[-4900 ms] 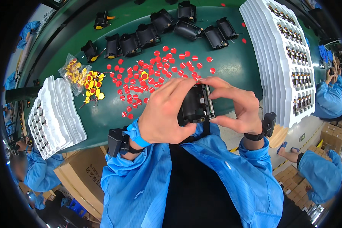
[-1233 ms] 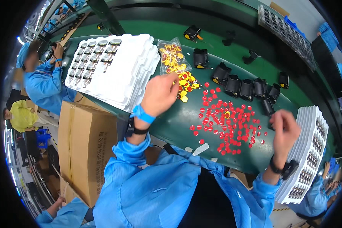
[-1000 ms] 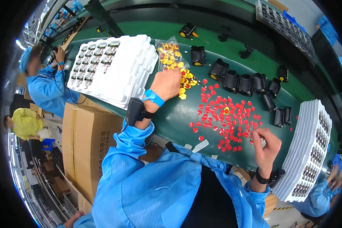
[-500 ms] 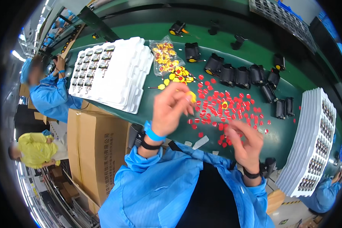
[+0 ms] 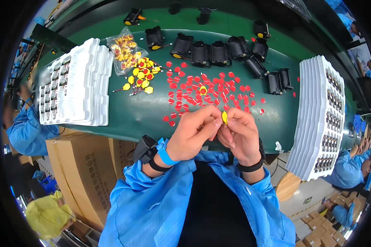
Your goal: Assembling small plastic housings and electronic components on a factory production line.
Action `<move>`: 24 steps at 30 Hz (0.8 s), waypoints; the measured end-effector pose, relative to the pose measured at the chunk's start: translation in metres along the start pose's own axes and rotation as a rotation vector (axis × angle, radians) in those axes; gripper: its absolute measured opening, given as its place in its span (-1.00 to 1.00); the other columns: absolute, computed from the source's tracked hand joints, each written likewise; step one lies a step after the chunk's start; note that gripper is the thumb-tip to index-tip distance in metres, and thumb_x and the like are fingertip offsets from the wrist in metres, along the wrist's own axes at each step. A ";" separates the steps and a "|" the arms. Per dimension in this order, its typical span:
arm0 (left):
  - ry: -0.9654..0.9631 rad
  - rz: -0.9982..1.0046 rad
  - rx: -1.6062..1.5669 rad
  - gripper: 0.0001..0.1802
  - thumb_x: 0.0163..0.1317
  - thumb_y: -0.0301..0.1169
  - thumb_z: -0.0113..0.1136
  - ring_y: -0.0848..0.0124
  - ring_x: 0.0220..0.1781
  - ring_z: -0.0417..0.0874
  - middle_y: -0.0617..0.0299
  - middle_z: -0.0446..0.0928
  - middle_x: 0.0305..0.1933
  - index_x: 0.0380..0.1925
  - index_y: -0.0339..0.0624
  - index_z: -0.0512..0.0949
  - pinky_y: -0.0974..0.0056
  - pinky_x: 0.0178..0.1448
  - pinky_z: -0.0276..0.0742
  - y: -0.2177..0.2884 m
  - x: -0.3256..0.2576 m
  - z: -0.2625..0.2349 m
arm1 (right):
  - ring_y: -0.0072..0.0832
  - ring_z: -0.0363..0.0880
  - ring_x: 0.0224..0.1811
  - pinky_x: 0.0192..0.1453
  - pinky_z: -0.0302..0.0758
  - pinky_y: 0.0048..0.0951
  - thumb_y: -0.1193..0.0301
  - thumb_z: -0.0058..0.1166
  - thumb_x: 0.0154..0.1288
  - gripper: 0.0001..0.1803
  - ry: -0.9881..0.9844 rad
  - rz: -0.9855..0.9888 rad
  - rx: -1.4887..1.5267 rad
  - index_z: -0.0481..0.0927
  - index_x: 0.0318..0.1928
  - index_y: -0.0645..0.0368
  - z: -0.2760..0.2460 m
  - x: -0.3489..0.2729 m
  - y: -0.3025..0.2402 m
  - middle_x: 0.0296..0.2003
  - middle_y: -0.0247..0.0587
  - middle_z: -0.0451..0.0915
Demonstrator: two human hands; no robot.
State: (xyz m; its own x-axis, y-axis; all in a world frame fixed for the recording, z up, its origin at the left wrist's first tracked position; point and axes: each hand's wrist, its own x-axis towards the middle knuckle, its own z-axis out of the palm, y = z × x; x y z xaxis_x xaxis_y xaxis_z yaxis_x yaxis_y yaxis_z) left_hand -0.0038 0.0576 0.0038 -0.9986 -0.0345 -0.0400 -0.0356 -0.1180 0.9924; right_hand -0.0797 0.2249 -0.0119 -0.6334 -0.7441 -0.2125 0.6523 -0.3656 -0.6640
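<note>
A dark green worktop [image 5: 132, 111] curves across a busy assembly hall, with cardboard boxes below it and other workers in blue coats at the edges. Both hands meet just in front of the chest, at about 6 o'clock from the scatter of small red caps [image 5: 210, 92]. The left hand [image 5: 191, 138] and right hand [image 5: 239, 136] pinch a small yellow piece [image 5: 224, 117] between their fingertips, each grip narrow and closed on it, likely held close for fine fitting. Loose yellow pieces [image 5: 140, 78] spill from a clear bag [image 5: 123, 49] at 10 o'clock. Black housings [image 5: 218, 51] line up at 12 o'clock, within easy reach. White tray stacks sit at 9 o'clock [image 5: 76, 84] and 3 o'clock [image 5: 321, 115].
</note>
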 end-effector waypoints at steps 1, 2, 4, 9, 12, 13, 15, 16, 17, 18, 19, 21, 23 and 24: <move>0.011 -0.006 -0.001 -0.90 0.45 -0.47 0.03 0.66 -0.56 0.37 0.31 0.46 -0.58 -0.20 -0.27 0.49 0.45 -0.49 0.19 -0.001 0.002 0.002 | -0.65 0.23 -0.74 -0.64 0.10 -0.59 0.45 -0.06 0.50 -0.83 -0.022 0.026 0.039 0.47 -0.26 0.28 -0.002 0.000 0.001 -0.64 -0.27 0.42; 0.024 -0.012 0.000 -0.90 0.43 -0.48 0.03 0.64 -0.57 0.40 0.32 0.41 -0.63 -0.28 -0.27 0.47 0.43 -0.48 0.24 -0.002 0.003 0.003 | -0.65 0.23 -0.74 -0.64 0.10 -0.59 0.45 -0.06 0.51 -0.83 -0.046 0.052 0.078 0.47 -0.26 0.29 -0.004 -0.001 0.002 -0.65 -0.27 0.41; 0.008 -0.032 -0.005 -0.91 0.44 -0.49 0.04 0.66 -0.53 0.41 0.31 0.47 -0.56 -0.21 -0.29 0.49 0.46 -0.48 0.22 -0.006 0.002 0.002 | -0.65 0.23 -0.74 -0.64 0.09 -0.59 0.45 -0.07 0.51 -0.83 -0.045 0.053 0.065 0.48 -0.24 0.31 -0.006 -0.001 0.002 -0.65 -0.28 0.40; 0.082 -0.027 -0.045 -0.94 0.38 -0.55 0.11 0.69 -0.53 0.43 0.34 0.51 -0.54 -0.22 -0.30 0.54 0.46 -0.50 0.25 -0.015 -0.003 0.005 | -0.62 0.22 -0.74 -0.65 0.08 -0.57 0.43 -0.08 0.51 -0.80 -0.116 0.141 0.161 0.51 -0.15 0.34 -0.006 -0.002 0.001 -0.65 -0.29 0.38; 0.114 0.119 0.365 -0.94 0.23 -0.59 0.21 0.63 -0.61 0.44 0.33 0.47 -0.61 -0.30 -0.27 0.56 0.42 -0.53 0.31 -0.001 -0.003 -0.005 | -0.57 0.20 -0.71 -0.68 0.09 -0.54 0.44 -0.13 0.50 -0.81 0.033 0.143 0.435 0.51 -0.12 0.30 -0.003 -0.009 -0.004 -0.63 -0.28 0.32; 0.226 0.276 0.581 -0.93 0.17 -0.61 0.23 0.55 -0.65 0.46 0.29 0.47 -0.63 -0.34 -0.25 0.57 0.37 -0.54 0.33 -0.002 -0.002 -0.015 | -0.57 0.19 -0.71 -0.68 0.09 -0.54 0.44 -0.13 0.49 -0.82 0.060 0.056 0.408 0.50 -0.15 0.30 -0.009 -0.011 -0.006 -0.63 -0.27 0.32; 0.359 0.434 1.026 -0.86 0.05 -0.62 0.26 0.24 -0.66 0.55 0.14 0.51 -0.62 -0.37 -0.22 0.56 0.21 -0.55 0.38 -0.004 0.004 -0.049 | -0.56 0.19 -0.70 -0.68 0.10 -0.54 0.44 -0.14 0.49 -0.83 0.138 -0.112 0.348 0.47 -0.21 0.27 -0.020 -0.016 -0.015 -0.62 -0.27 0.32; 0.399 0.381 1.294 -0.88 0.09 -0.54 0.27 0.11 -0.60 0.61 0.06 0.54 -0.61 -0.36 -0.21 0.55 0.10 -0.53 0.43 0.004 0.010 -0.062 | -0.56 0.19 -0.70 -0.67 0.10 -0.54 0.43 -0.14 0.50 -0.83 0.189 -0.187 0.317 0.46 -0.24 0.26 -0.022 -0.019 -0.020 -0.63 -0.27 0.32; 0.332 0.239 1.390 -0.88 0.13 -0.46 0.25 0.06 -0.57 0.62 0.02 0.55 -0.60 -0.32 -0.20 0.56 0.06 -0.51 0.46 0.001 0.016 -0.079 | -0.56 0.20 -0.69 -0.66 0.11 -0.55 0.42 -0.14 0.50 -0.82 0.235 -0.240 0.279 0.43 -0.27 0.24 -0.026 -0.019 -0.023 -0.63 -0.27 0.31; 0.266 0.092 1.485 -0.84 0.17 -0.38 0.22 0.02 -0.54 0.64 -0.02 0.56 -0.59 -0.28 -0.20 0.58 0.03 -0.48 0.49 -0.004 0.020 -0.091 | -0.56 0.21 -0.68 -0.65 0.12 -0.55 0.40 -0.13 0.51 -0.80 0.269 -0.268 0.248 0.41 -0.30 0.23 -0.025 -0.019 -0.027 -0.64 -0.27 0.31; 0.278 0.094 1.497 -0.84 0.17 -0.38 0.22 0.02 -0.54 0.64 -0.02 0.56 -0.59 -0.28 -0.20 0.58 0.03 -0.48 0.49 -0.011 0.025 -0.097 | -0.56 0.21 -0.68 -0.65 0.13 -0.54 0.39 -0.13 0.52 -0.79 0.263 -0.281 0.211 0.40 -0.31 0.23 -0.027 -0.017 -0.029 -0.64 -0.27 0.32; 0.094 -0.018 1.599 -0.72 0.26 -0.24 0.16 -0.05 -0.52 0.65 -0.04 0.59 -0.58 -0.46 -0.24 0.57 -0.04 -0.44 0.53 -0.018 0.038 -0.105 | -0.56 0.22 -0.70 -0.65 0.12 -0.54 0.38 -0.13 0.53 -0.77 0.280 -0.301 0.153 0.39 -0.31 0.23 -0.028 -0.018 -0.029 -0.65 -0.27 0.32; 0.020 -0.018 1.522 -0.68 0.29 -0.20 0.13 -0.07 -0.50 0.65 -0.07 0.60 -0.56 -0.46 -0.25 0.59 -0.06 -0.41 0.55 0.001 0.047 -0.114 | -0.55 0.23 -0.72 -0.67 0.11 -0.54 0.37 -0.12 0.53 -0.76 0.317 -0.351 0.087 0.39 -0.32 0.22 -0.033 -0.019 -0.025 -0.66 -0.27 0.33; -0.074 -0.037 1.421 -0.63 0.32 -0.17 0.10 -0.10 -0.49 0.65 -0.10 0.61 -0.55 -0.47 -0.26 0.61 -0.09 -0.39 0.56 0.011 0.050 -0.116 | -0.54 0.24 -0.74 -0.69 0.12 -0.54 0.37 -0.10 0.52 -0.77 0.310 -0.392 0.041 0.41 -0.31 0.23 -0.043 -0.022 -0.021 -0.68 -0.25 0.34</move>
State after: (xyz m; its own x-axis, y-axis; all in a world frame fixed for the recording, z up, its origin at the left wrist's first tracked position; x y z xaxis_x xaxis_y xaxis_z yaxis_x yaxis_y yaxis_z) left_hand -0.0496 -0.0608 -0.0012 -0.9944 0.0032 -0.1060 -0.0250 0.9642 0.2641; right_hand -0.0972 0.2724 -0.0241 -0.9239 -0.3477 -0.1598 0.3524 -0.6106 -0.7092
